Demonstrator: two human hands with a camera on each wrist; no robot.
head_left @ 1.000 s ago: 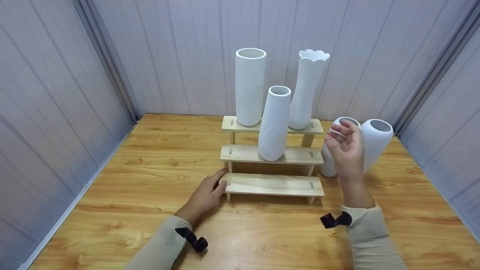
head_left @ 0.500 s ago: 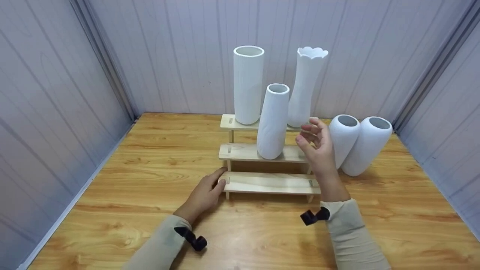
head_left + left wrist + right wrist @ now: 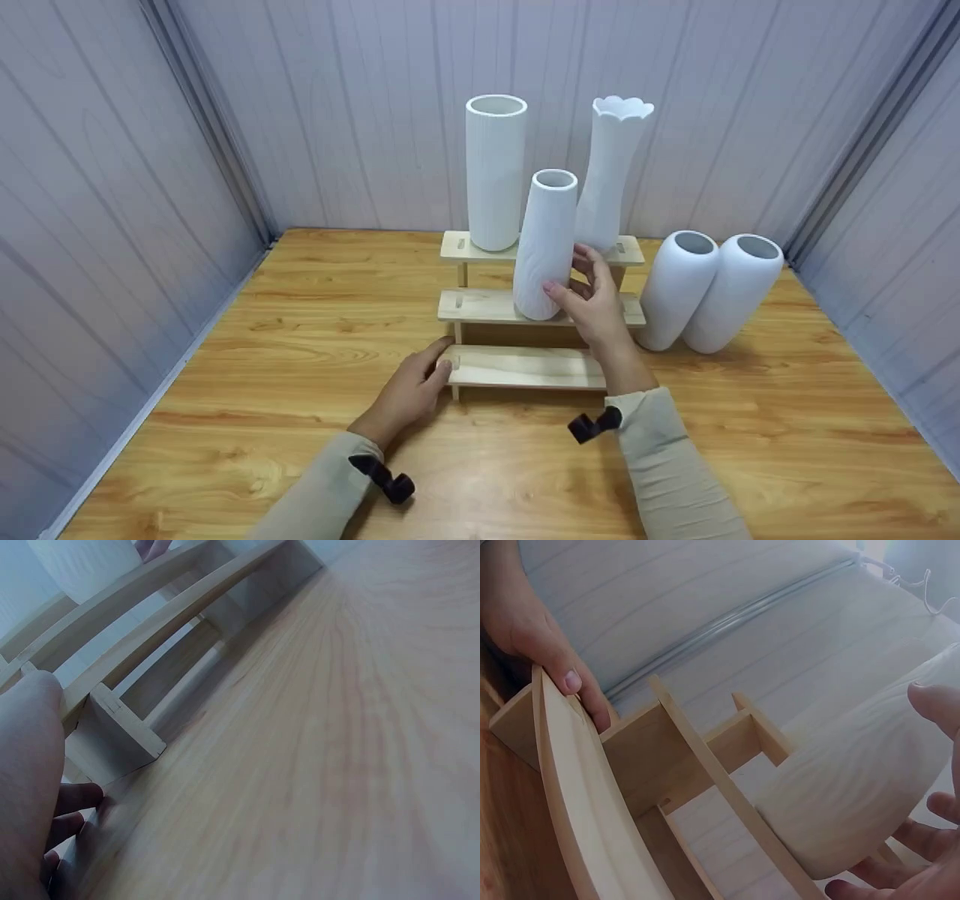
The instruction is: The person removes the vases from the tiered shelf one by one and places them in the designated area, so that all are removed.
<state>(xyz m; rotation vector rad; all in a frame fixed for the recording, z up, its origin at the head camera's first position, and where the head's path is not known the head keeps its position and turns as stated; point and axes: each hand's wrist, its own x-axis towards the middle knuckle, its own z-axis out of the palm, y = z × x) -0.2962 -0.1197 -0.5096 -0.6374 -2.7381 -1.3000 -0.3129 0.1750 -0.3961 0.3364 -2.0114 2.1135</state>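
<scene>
A three-tier wooden display stand stands on the table. At its left end my left hand grips the lowest tier, thumb on top and fingers along the side leg. On the middle tier stands a white tapered vase with a carved wavy surface. My right hand holds this vase low on its right side, thumb in front and fingers behind. In the right wrist view the thumb overlaps the vase, and the fingers reach round near its base. The lowest tier carries nothing.
A ribbed cylindrical vase and a scalloped-rim vase stand on the top tier, behind the held one. Two rounded white vases lean close together on the table to the right. A panelled wall rises behind.
My right hand has moved left from in front of the two rounded vases to the tapered vase and taken hold of it. The left hand has stayed on the stand.
</scene>
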